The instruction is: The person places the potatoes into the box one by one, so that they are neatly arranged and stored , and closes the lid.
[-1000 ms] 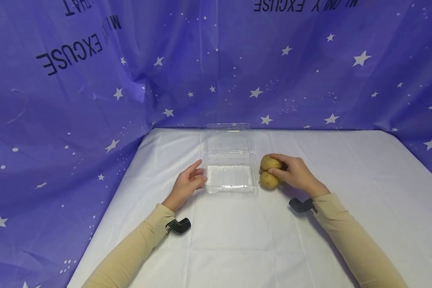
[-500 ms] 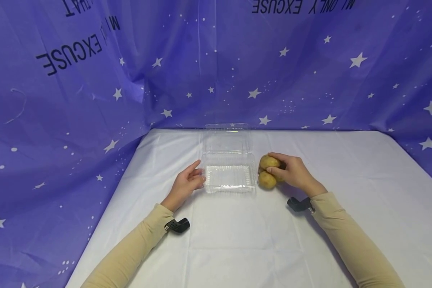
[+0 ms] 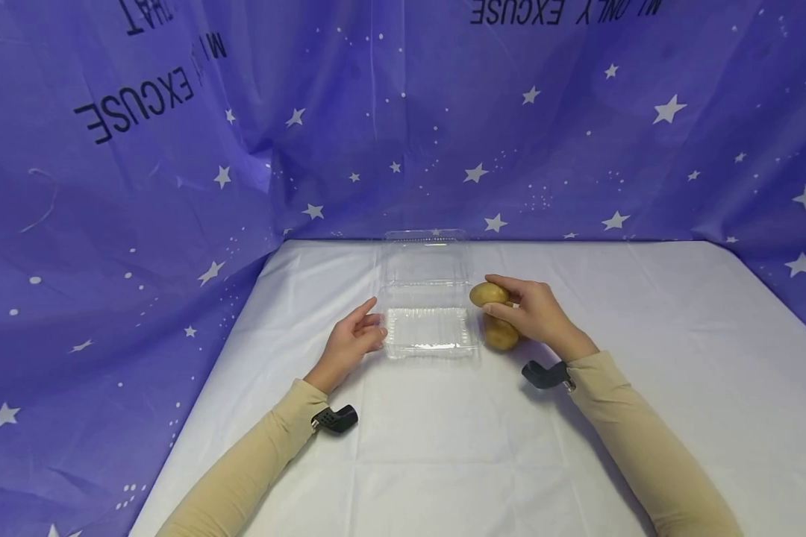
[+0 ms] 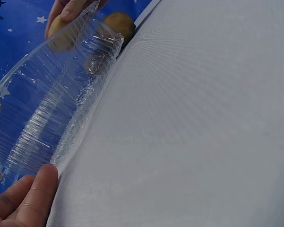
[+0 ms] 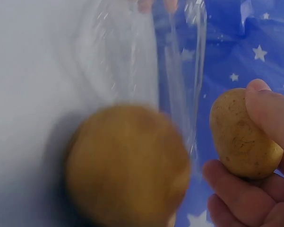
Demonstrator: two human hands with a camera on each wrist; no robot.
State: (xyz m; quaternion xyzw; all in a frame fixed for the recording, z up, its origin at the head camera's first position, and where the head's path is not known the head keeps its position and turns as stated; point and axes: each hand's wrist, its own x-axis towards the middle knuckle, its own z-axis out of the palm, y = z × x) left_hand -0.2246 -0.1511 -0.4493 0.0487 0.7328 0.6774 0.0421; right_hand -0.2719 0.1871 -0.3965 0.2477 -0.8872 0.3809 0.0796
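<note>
Between thumb and fingers, my right hand (image 3: pixel 536 309) pinches a yellow-brown potato (image 3: pixel 487 294), raised at the right side of a clear plastic clamshell box (image 3: pixel 428 328). Below the grip, more potatoes (image 3: pixel 500 337) sit on the white cloth; one fills the near part of the right wrist view as a blurred potato (image 5: pixel 127 165). The box's lid (image 3: pixel 425 261) is folded back toward the far edge. My left hand (image 3: pixel 346 343) rests with loose, extended fingers at the box's left wall; the left wrist view shows its fingertips (image 4: pixel 46 182) right at the ribbed plastic.
A white cloth (image 3: pixel 443 440) covers the table. Purple fabric (image 3: pixel 430 134) with stars and lettering hangs behind it and down the left side. A dark wrist camera (image 3: pixel 336 420) is strapped at the left sleeve, another dark camera (image 3: pixel 545 374) at the right one.
My right hand has lifted one potato off the group and carried it slightly left, toward the box. The left hand and the box stay where they were.
</note>
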